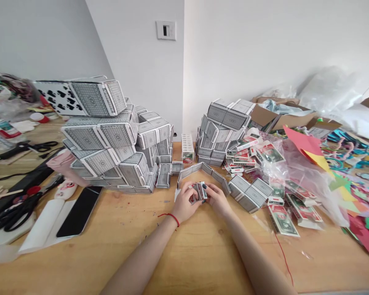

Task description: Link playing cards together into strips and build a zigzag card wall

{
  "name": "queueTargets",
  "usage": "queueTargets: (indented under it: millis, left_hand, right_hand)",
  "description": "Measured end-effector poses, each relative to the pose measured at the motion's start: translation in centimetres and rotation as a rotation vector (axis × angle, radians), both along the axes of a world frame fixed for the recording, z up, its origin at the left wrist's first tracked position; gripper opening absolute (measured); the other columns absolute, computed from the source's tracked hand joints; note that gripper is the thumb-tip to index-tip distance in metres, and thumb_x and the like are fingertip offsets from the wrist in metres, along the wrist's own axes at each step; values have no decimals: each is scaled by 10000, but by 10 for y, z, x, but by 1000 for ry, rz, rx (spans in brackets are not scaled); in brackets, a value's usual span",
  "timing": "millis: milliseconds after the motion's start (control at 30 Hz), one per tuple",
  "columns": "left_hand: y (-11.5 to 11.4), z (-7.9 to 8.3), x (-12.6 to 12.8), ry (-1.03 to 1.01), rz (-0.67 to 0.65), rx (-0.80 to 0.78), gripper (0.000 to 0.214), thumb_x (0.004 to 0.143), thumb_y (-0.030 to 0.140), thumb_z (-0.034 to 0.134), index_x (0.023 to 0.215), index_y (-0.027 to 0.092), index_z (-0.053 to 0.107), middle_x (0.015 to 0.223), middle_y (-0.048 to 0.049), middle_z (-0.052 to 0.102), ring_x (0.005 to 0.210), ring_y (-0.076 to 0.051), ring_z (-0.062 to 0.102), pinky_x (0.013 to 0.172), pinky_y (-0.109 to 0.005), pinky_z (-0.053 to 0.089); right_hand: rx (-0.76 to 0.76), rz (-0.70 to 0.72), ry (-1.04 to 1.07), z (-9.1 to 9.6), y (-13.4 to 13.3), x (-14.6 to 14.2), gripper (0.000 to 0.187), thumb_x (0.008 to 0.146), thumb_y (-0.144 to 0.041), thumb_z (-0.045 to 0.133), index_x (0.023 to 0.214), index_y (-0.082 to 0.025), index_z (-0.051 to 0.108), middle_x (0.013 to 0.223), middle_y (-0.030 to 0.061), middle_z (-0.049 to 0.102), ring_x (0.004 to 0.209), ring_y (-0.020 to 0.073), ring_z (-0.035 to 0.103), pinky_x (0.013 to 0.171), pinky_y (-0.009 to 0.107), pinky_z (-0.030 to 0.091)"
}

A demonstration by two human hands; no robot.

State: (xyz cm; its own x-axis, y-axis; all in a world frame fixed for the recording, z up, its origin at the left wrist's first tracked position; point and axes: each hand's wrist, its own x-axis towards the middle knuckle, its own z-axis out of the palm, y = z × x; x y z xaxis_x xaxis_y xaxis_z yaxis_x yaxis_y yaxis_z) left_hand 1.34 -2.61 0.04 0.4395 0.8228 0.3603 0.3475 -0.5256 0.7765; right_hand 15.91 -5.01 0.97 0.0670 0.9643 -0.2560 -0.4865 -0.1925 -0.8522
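Cardboard piece (199,191), boxy, white-edged, held btwn L hand (184,204) & R hand (217,200).

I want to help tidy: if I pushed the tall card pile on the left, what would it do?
The tall card pile might topple, because its top block juts out past the one below. It's probably light for its size, since the sides look like thin playing cards. Those sides could dent if squeezed.

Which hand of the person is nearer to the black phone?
Left: the left hand is right of the black phone; the right hand is farther right.
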Motion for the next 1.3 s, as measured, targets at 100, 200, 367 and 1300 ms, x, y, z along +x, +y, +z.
queueTargets:
  millis: [100, 200, 367, 1300]
  left_hand:
    - [0, -2, 1, 23, 11, 7, 148, 626, 124, 634, 672, 182, 506, 1153, -59, 461, 885, -168, 547, 735, -311, 468]
    - [-1, -3, 1, 38, 12, 14, 131, 635, 122, 622, 669, 182, 511, 1148, -57, 460, 818, -146, 552, 718, -302, 468]
    - [-2, -1, 0, 40, -2, 32, 132, 622, 121, 632, 664, 183, 523, 1133, -51, 479, 791, -141, 552, 700, -294, 471]
    - [-4, 3, 1, -61, -20, 136, 168, 585, 58, 552, 612, 179, 438, 1074, -75, 502, 988, -206, 513, 792, -331, 449]
  right_hand:
    - [3, 10, -9, 0, 0, 0, 357, 601, -376, 712, 881, -174, 623, 782, 30, 637, 631, 143, 589, 571, 267, 468]
    - [-5, 18, -30, -2, 1, 0, 358, 599, -368, 713, 890, -182, 619, 794, 25, 642, 640, 146, 594, 578, 269, 469]
    - [-7, 46, -84, -5, 2, 2, 383, 604, -361, 712, 931, -185, 617, 898, 47, 653, 727, 168, 612, 639, 278, 472]
    - [87, 174, 22, -6, -6, -23, 283, 670, -414, 655, 755, -155, 577, 652, -4, 545, 632, 131, 512, 628, 260, 412]
